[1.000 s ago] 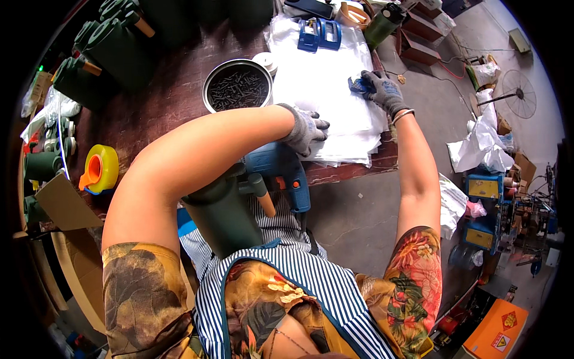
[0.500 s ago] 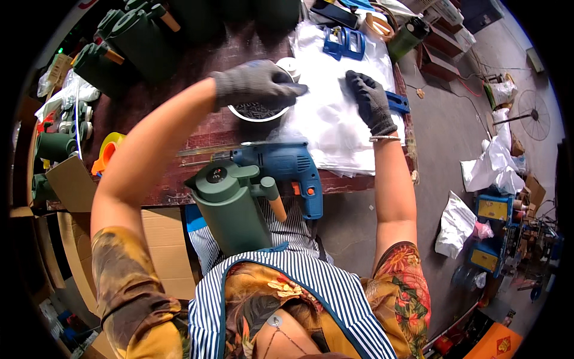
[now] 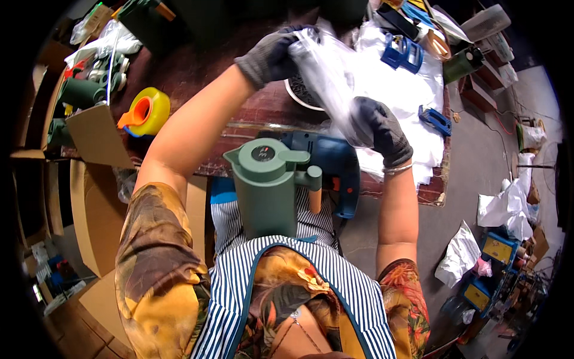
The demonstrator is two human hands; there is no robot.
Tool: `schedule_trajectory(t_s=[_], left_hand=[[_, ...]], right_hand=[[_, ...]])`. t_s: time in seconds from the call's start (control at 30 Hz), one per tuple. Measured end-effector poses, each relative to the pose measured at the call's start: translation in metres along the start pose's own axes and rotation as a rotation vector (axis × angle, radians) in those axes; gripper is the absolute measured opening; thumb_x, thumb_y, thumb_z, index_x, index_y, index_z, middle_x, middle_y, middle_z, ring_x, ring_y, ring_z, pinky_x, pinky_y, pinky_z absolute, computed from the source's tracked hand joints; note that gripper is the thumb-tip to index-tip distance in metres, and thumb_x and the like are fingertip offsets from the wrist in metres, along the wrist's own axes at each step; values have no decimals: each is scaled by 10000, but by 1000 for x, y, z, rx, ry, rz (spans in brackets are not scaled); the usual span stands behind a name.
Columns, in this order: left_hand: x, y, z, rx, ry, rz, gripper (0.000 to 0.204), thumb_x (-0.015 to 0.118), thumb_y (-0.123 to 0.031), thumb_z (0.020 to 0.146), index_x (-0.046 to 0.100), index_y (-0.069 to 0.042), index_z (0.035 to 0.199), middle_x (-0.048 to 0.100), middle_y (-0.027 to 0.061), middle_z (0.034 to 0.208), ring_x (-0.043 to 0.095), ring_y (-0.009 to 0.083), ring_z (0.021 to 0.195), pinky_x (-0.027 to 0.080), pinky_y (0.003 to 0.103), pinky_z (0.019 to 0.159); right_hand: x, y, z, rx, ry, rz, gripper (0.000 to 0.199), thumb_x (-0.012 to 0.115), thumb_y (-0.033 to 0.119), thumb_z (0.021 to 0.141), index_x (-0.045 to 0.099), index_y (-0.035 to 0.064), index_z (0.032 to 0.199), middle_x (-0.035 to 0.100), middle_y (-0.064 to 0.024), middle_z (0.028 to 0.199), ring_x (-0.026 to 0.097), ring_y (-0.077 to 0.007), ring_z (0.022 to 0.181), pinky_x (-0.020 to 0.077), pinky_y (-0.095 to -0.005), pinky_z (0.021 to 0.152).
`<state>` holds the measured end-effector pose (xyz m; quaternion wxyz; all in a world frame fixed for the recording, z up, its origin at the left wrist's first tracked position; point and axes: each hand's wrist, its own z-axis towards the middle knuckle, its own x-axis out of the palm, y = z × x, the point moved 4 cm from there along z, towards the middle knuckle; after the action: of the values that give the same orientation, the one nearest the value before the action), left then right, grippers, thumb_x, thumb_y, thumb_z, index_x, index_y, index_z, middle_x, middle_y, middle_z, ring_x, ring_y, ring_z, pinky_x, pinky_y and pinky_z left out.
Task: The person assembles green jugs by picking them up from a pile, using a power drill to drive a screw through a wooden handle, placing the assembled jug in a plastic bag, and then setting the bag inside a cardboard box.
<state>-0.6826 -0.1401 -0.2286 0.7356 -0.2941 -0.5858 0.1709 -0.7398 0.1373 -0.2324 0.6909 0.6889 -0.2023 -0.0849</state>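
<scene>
In grey gloves, my left hand (image 3: 272, 58) and my right hand (image 3: 382, 133) stretch a clear plastic bag (image 3: 327, 75) between them above the table. My left hand is closed on its far end, my right hand on its near end; the bag is smeared by motion. Standing upright on my lap against the striped apron is a green jug (image 3: 266, 206) with a spout, a round dark display on the lid and a wood-coloured handle grip. Behind the jug, at the table's near edge, lies a blue power drill (image 3: 338, 164), partly hidden.
A stack of clear bags (image 3: 412, 90) covers the table's right side, with a blue tape dispenser (image 3: 402, 52) and a small blue tool (image 3: 435, 121). A white bowl (image 3: 308, 106) holds small black pieces. Yellow tape (image 3: 158, 112) lies left; cardboard boxes (image 3: 98, 221) stand below.
Both hands have taken hold of a plastic bag and lifted it off the stack. My left hand has moved farther away and my right hand nearer. The view has shifted left.
</scene>
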Motion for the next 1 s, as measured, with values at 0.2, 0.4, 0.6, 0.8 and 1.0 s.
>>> schedule_trajectory(t_s=[0.2,0.4,0.6,0.8,1.0], left_hand=[[60,7,-200,195,-529,833,348,655,-222,956,599,-6,1224,628,68,1170,602,143,1051,498,266,888],[131,112,-306,463,-875,1506,208,693,-142,879,598,-29,1025,589,160,1130,607,309,1081,488,392,948],[164,178,-394,-360,-51,1992,338,686,-364,829,686,-188,1118,618,138,1311,621,378,1143,493,485,1027],[155,2,-228,184,-269,1708,570,779,-262,842,592,-54,1339,650,165,1288,625,300,1203,479,418,1065],[165,33,-222,-408,-151,1699,534,862,-315,681,724,-95,1147,745,125,1035,707,302,978,546,404,850]], right_hand=[[85,33,-45,-150,221,-247,302,742,212,886,676,18,1108,674,-43,1031,634,-181,1001,496,-359,943],[143,8,-83,-456,-134,-1037,221,720,225,865,668,90,1032,653,-88,1000,611,-302,1064,448,-446,921],[184,-78,-201,-292,124,-1063,351,686,262,786,677,125,1110,655,-65,1109,566,-329,1184,447,-487,998],[210,-88,-203,-99,314,-716,419,605,409,856,672,110,1143,658,-101,1109,562,-365,1133,455,-492,1004],[184,-116,-233,196,138,-335,236,718,130,884,704,25,1095,698,-127,1053,676,-221,937,516,-330,884]])
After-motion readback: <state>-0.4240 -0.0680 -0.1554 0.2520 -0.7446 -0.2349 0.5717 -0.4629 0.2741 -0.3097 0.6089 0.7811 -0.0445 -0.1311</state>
